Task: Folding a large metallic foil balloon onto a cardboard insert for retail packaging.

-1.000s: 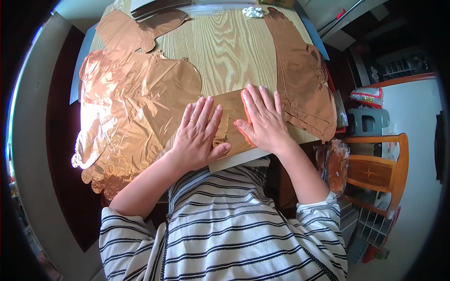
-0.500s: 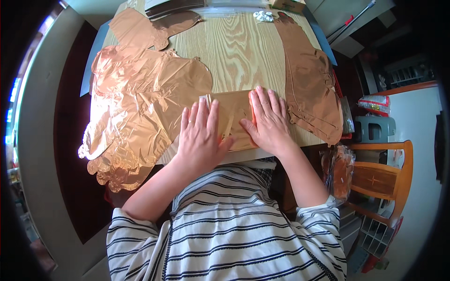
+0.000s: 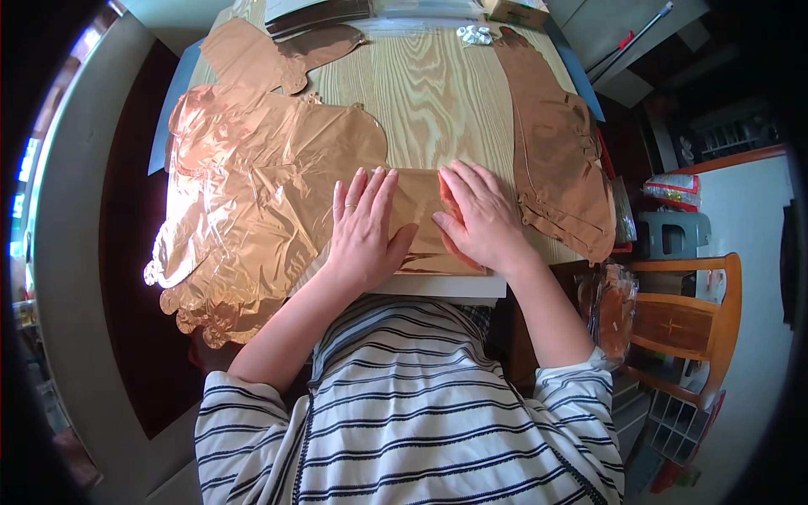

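Note:
A folded copper-coloured foil balloon [image 3: 418,202] lies flat near the front edge of the table. My left hand [image 3: 364,231] rests palm down on its left part, fingers stretched out. On its right side my right hand [image 3: 480,210] presses down with fingers extended and side by side, the thumb toward the middle. An orange edge shows along that hand's thumb side; I cannot tell whether it is a reflection. A large, creased copper foil balloon [image 3: 252,181] spreads flat to the left, reaching my left forearm and hanging past the table's front edge.
Another flat copper balloon [image 3: 560,139] lies along the right side, and a smaller one [image 3: 244,55] at the far left. Clear plastic packs [image 3: 425,13], a cardboard box [image 3: 516,10] and small white pieces [image 3: 474,35] are at the back. A wooden chair [image 3: 728,324] stands right.
My right hand has moved slightly left and tilted, and my left hand has shifted slightly right. More of the folded balloon's front edge shows.

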